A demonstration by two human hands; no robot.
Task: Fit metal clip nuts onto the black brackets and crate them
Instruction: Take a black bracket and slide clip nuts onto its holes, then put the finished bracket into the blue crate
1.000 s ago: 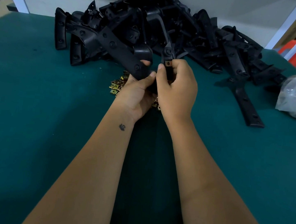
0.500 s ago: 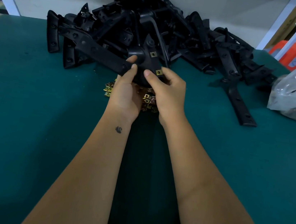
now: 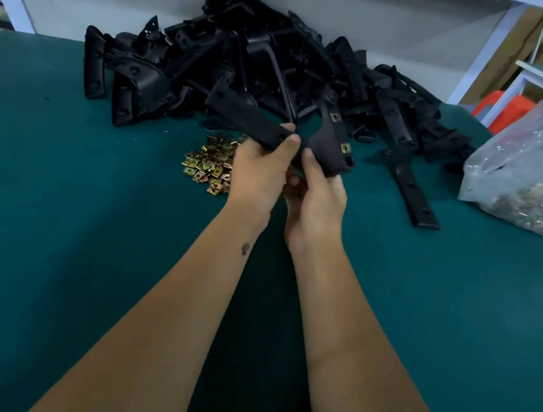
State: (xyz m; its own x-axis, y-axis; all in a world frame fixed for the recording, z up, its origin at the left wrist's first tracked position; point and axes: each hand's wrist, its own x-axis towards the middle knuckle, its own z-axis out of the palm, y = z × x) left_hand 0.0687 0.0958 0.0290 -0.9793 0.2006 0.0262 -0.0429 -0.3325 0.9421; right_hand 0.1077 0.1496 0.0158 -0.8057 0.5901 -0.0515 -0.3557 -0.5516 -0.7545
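Both hands meet over the green table (image 3: 50, 246), sharing one black bracket (image 3: 326, 147). The left hand (image 3: 261, 166) grips its long arm, thumb on top near the end hole, which steadies the piece. The right hand (image 3: 316, 198) curls under the curved middle, thumb pressed on the face, apparently tilting the other arm up for inspection. Two brass clip nuts (image 3: 345, 147) already sit on that raised arm, just beyond the right thumb, so this bracket looks partly or fully fitted. Just left of the left hand lies a loose heap of nuts (image 3: 208, 166), kept within easy reach. Right of the hands a single bracket (image 3: 410, 189) lies flat. Farther right, a clear bag (image 3: 531, 164) holds more hardware. Beyond the hands, the unfitted pile (image 3: 247, 64) leans against the wall. No crate is in view.
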